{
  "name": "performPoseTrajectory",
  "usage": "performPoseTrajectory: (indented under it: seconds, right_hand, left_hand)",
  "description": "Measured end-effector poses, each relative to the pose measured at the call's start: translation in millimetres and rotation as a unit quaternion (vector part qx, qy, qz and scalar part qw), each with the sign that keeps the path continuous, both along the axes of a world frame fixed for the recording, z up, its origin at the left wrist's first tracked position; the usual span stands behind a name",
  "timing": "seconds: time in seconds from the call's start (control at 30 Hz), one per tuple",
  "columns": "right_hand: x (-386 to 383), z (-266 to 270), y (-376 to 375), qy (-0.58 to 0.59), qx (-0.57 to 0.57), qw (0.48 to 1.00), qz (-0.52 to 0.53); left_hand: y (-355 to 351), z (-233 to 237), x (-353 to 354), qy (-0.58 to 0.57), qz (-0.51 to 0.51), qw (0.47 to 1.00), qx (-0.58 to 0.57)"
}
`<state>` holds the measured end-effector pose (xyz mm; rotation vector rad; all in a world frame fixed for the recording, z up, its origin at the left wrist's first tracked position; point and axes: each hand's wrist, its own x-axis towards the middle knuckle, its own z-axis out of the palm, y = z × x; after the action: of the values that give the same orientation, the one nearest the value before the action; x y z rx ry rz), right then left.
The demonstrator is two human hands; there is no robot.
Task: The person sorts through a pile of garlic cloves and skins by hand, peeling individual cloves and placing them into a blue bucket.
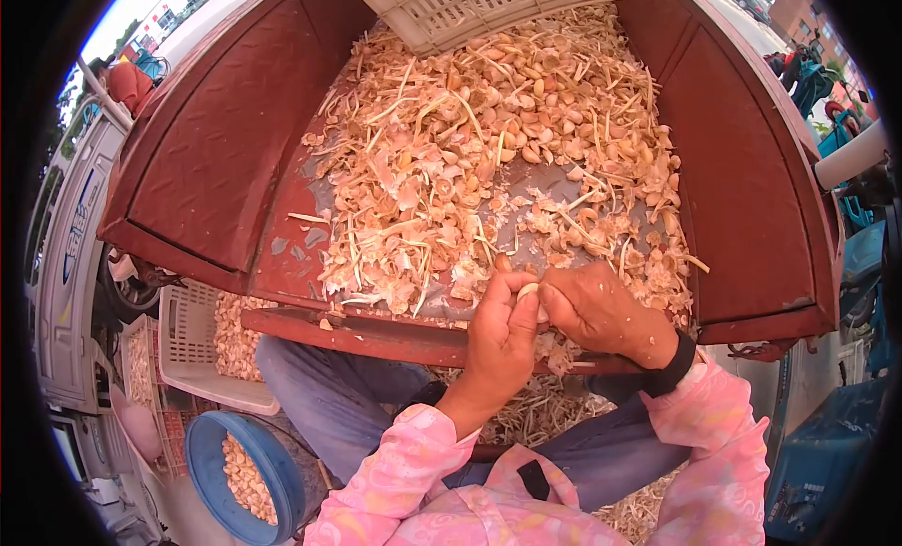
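My left hand (498, 332) is closed, with a pale garlic clove (529, 290) pinched between its thumb and index finger. Against that clove, from the other side, press the curled fingers of my right hand (606, 313), which wears a black wristband. Both hands meet over the front edge of a red metal cart bed (296, 264). Just beyond them spreads a heap of garlic cloves, papery skins and dry stems (404, 198). What lies inside the right fist is hidden.
A white plastic crate (489, 6) rests at the back of the heap. Lower left, a blue bucket (293, 471) contains cloves, beside another white crate (202, 377) with more cloves. Red side walls (742, 179) flank the bed. Stems and skins litter the ground between my legs.
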<state>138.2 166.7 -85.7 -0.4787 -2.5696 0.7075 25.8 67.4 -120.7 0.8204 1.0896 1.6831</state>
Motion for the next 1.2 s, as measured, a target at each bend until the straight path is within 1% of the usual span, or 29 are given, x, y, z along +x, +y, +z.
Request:
performPoseTrajectory:
  seconds: [0.03,0.13,0.23,0.3,0.33,0.37,0.4,0.43,0.47,0.5,0.53,0.57,0.6,0.63,0.67,0.7,0.77,0.8,0.83,0.9,0.97,1.0,1.07,1.1,1.17,1.2]
  right_hand:
    - [0,0,1,0.008,-0.028,0.999,0.023]
    - [-1,11,-1,0.041,-0.208,0.975,0.061]
    - [-3,7,-3,0.069,-0.303,0.950,-0.009]
    - [1,2,2,0.055,-0.215,0.969,-0.109]
    - [6,0,8,0.046,-0.168,0.972,-0.160]
    - [13,-2,17,0.036,-0.091,0.969,-0.228]
    - [21,0,25,0.015,-0.054,0.963,-0.263]
    - [27,2,33,-0.006,-0.018,0.955,-0.295]
    - [32,1,39,-0.024,0.015,0.945,-0.325]
    - [37,-8,44,0.000,0.075,0.948,-0.308]
    - [36,-9,45,0.008,0.095,0.954,-0.285]
    - [33,-11,45,0.016,0.116,0.958,-0.262]
    - [30,-12,46,0.024,0.136,0.961,-0.238]
    - [26,-8,47,-0.013,0.186,0.960,-0.210]
    - [23,-10,47,-0.045,0.185,0.962,-0.194]
    - [19,-13,45,-0.076,0.184,0.963,-0.180]
    - [17,-12,47,-0.123,0.183,0.964,-0.147]
    - [17,-10,45,-0.150,0.156,0.964,-0.154]
    - [16,-6,44,-0.176,0.130,0.963,-0.157]
    - [13,1,43,-0.212,0.079,0.962,-0.155]
    - [13,6,43,-0.229,0.027,0.961,-0.151]
    - [14,4,43,-0.215,0.042,0.965,-0.143]
    - [15,-2,43,-0.185,0.071,0.972,-0.125]
    - [15,-1,44,-0.183,0.059,0.975,-0.115]
    - [12,1,44,-0.178,0.030,0.979,-0.096]
    - [10,4,41,-0.166,-0.044,0.979,-0.107]
  left_hand:
    - [-1,5,-2,-0.030,-0.020,0.999,-0.005]
    - [-5,16,-12,-0.126,-0.069,0.989,-0.026]
    - [-3,20,-21,-0.233,-0.096,0.967,-0.045]
    - [-8,28,-29,-0.310,-0.113,0.942,-0.055]
    - [-16,38,-40,-0.301,-0.100,0.948,-0.042]
    - [-30,51,-57,-0.293,-0.088,0.952,-0.030]
    - [-46,61,-80,-0.257,-0.037,0.966,0.001]
    - [-63,66,-110,-0.174,0.049,0.983,0.037]
    - [-82,68,-143,-0.079,0.149,0.984,0.050]
    - [-101,65,-178,0.030,0.272,0.962,0.019]
    - [-125,51,-222,0.114,0.348,0.931,-0.010]
    - [-152,39,-263,0.167,0.399,0.898,-0.081]
    - [-178,27,-298,0.219,0.447,0.854,-0.151]
    - [-204,10,-329,0.264,0.440,0.819,-0.254]
    - [-223,-6,-348,0.307,0.429,0.772,-0.353]
    - [-231,-16,-353,0.408,0.416,0.748,-0.318]
    - [-239,-31,-357,0.589,0.379,0.673,-0.236]
    - [-214,-6,-322,0.520,0.383,0.721,-0.251]
    - [-175,28,-267,0.444,0.386,0.764,-0.265]
    - [-128,58,-198,0.367,0.269,0.876,-0.162]
    - [-87,70,-132,0.277,0.152,0.942,-0.112]
    - [-69,70,-105,0.236,0.104,0.961,-0.103]
    - [-38,56,-79,0.286,-0.010,0.956,-0.064]
    - [-27,54,-65,0.270,-0.043,0.958,-0.086]
    - [-13,46,-48,0.210,-0.071,0.969,-0.109]
    - [-6,40,-42,0.180,-0.084,0.973,-0.120]
